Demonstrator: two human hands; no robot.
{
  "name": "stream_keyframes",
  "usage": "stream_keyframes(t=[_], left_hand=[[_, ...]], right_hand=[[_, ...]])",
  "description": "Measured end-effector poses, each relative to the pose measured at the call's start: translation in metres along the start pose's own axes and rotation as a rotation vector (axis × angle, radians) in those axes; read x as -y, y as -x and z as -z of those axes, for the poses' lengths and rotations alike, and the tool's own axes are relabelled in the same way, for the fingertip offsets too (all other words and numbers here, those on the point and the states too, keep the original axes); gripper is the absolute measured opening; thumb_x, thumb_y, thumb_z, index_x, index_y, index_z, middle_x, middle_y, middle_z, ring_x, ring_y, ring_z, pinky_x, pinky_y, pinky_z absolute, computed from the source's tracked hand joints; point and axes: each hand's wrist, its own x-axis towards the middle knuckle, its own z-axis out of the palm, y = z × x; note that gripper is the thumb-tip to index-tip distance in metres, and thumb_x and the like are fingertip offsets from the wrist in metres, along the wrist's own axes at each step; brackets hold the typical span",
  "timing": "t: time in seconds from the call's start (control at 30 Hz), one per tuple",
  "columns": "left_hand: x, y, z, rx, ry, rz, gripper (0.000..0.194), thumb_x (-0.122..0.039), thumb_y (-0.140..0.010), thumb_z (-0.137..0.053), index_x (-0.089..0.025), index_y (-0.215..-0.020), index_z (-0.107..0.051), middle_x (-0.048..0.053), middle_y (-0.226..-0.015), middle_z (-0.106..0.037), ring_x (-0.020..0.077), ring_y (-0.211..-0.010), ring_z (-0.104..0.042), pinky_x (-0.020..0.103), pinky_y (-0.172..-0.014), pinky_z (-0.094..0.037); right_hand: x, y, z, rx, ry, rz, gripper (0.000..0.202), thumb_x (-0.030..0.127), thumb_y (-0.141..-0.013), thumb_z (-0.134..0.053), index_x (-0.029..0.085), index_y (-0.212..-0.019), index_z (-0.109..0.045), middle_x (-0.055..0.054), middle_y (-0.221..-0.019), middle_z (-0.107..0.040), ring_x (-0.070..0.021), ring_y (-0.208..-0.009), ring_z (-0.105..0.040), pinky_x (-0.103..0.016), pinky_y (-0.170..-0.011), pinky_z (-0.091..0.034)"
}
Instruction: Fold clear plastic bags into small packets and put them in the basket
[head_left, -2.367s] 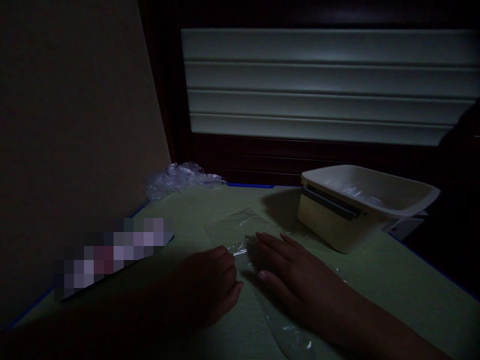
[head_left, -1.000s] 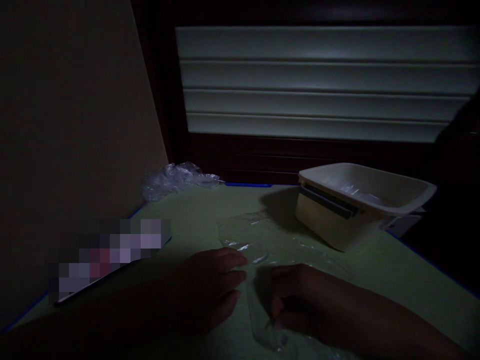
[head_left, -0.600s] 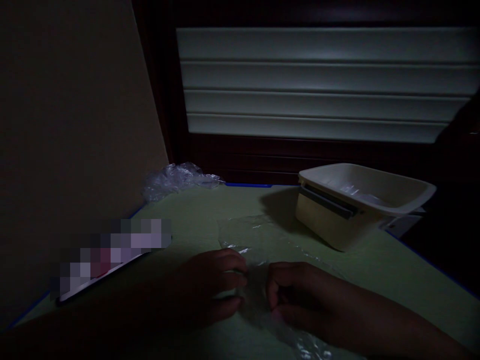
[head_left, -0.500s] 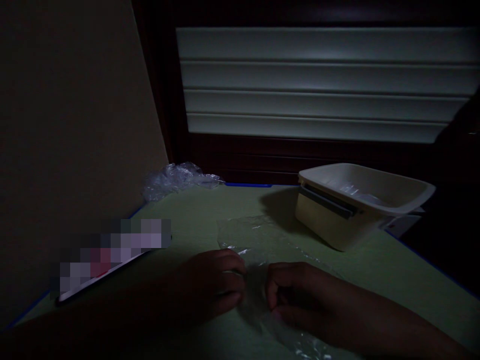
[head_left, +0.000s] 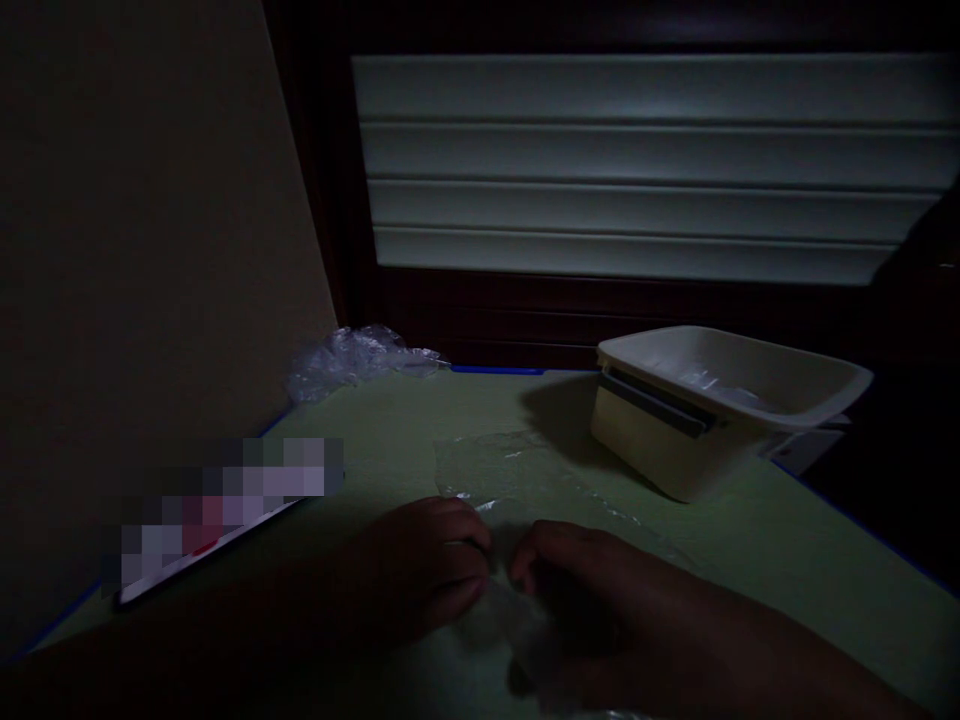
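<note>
A thin clear plastic bag point(head_left: 495, 462) lies spread on the green tabletop point(head_left: 390, 440), its near part running under and between my hands. My left hand point(head_left: 431, 570) rests on the bag with curled fingers, the thumb close to the fingertips and the film's edge at them. Just to its right, my right hand point(head_left: 637, 610) hovers over the near part of the film. Its index finger and thumb are spread well apart, with crumpled film showing between them. Shadow hides the right palm and the other fingers.
A cream plastic bin point(head_left: 660, 460) stands at the right, with some clear film inside. Crumpled clear plastic point(head_left: 352, 360) sits in the back left corner. A blurred-out flat object point(head_left: 225, 515) lies at the left by the wall. A louvred panel point(head_left: 600, 160) rises behind.
My right hand has opened, its thumb moving down and away from the index finger, which is now nearer my left hand. My left hand stays in place.
</note>
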Motion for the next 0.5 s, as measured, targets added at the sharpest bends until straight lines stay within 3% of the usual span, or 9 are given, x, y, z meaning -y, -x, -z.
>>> stream_keyframes(t=[0.2, 0.3, 0.5], left_hand=[[-0.002, -0.001, 0.001, 0.005, -0.025, 0.001, 0.016, -0.017, -0.088, -0.046, -0.015, -0.077, -0.058, 0.006, -0.088, -0.062, 0.0161, -0.081, -0.056, 0.028, -0.075, -0.045], [-0.003, 0.000, 0.001, -0.054, -0.035, -0.007, 0.018, -0.019, -0.089, -0.044, -0.015, -0.077, -0.057, 0.006, -0.089, -0.062, 0.0164, -0.085, -0.055, 0.029, -0.079, -0.044], [-0.002, -0.001, 0.002, -0.039, -0.018, 0.025, 0.013, -0.020, -0.088, -0.047, -0.017, -0.082, -0.058, 0.006, -0.094, -0.061, 0.0181, -0.091, -0.054, 0.034, -0.083, -0.043]], right_hand=[[0.000, -0.006, -0.005, -0.065, 0.012, 0.019, 0.007, 0.019, -0.080, -0.053, 0.019, -0.086, -0.056, 0.002, -0.079, -0.059, -0.0113, -0.069, -0.053, -0.019, -0.059, -0.039], [-0.001, -0.006, -0.005, -0.082, -0.059, -0.008, 0.009, 0.021, -0.081, -0.052, 0.018, -0.089, -0.056, 0.001, -0.077, -0.060, -0.0110, -0.067, -0.055, -0.019, -0.058, -0.040], [-0.007, -0.012, -0.005, -0.174, -0.144, -0.038, 0.018, 0.017, -0.079, -0.052, 0.017, -0.097, -0.055, -0.001, -0.082, -0.063, -0.0136, -0.072, -0.058, -0.023, -0.062, -0.043]])
